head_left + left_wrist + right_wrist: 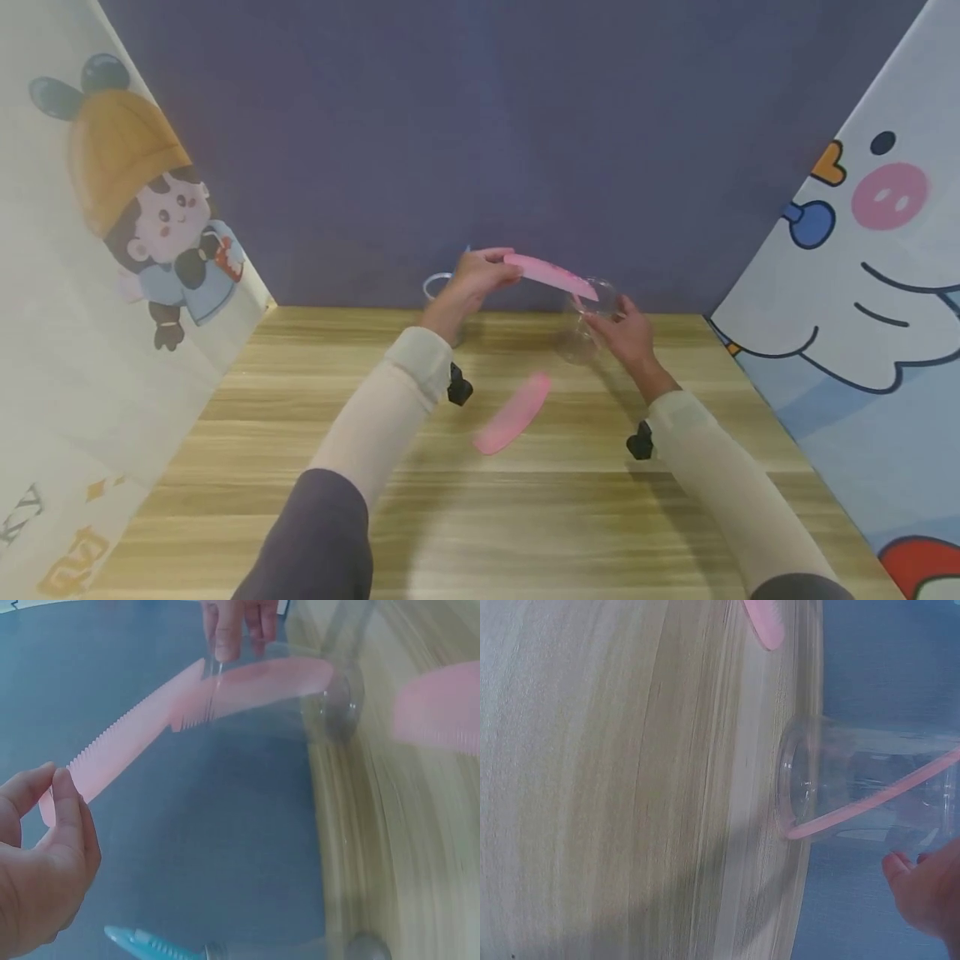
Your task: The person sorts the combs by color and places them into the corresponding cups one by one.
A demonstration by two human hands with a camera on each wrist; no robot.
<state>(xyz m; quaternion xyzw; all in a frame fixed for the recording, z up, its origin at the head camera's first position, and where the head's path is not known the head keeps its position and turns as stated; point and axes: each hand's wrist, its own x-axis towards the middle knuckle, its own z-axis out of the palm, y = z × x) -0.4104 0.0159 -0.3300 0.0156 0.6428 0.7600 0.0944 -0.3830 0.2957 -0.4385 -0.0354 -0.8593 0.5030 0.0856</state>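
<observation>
My left hand (480,277) pinches one end of a pink comb (553,276) between thumb and fingers. The comb slants down to the right, its far end at the mouth of a clear plastic cup (577,343). Near the rim, my right hand (626,333) grips that cup from the right. A second pink comb (262,684) leans inside the cup, showing through its wall in both wrist views. On the table in front of the cup lies a third pink comb (513,414).
Behind my left hand stands another clear cup (437,283), mostly hidden by the hand and wrist. A blue-ended item (146,943) sticks out of it. The wood-grain table (300,400) meets a dark back wall (480,125), with printed panels on both sides.
</observation>
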